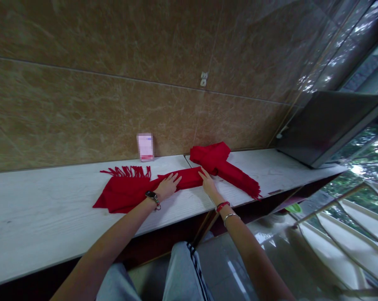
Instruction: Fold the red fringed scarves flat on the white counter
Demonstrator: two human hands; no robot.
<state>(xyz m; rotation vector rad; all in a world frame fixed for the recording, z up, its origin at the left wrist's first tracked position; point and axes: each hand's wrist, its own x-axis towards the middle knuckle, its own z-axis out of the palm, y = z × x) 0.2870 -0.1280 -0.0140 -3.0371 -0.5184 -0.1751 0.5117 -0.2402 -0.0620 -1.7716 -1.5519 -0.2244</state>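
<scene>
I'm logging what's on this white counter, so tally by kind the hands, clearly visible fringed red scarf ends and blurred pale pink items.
Hands, left and right: 2
Fringed red scarf ends, at left and at right: 2
Blurred pale pink item by the wall: 1
Total: 5

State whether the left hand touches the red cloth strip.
Touching: the head view shows the left hand laid across the red cloth strip, covering part of it.

No legible text anywhere; small pale card (145, 147) pixelated, watch face (151, 195) too small to read.
</scene>
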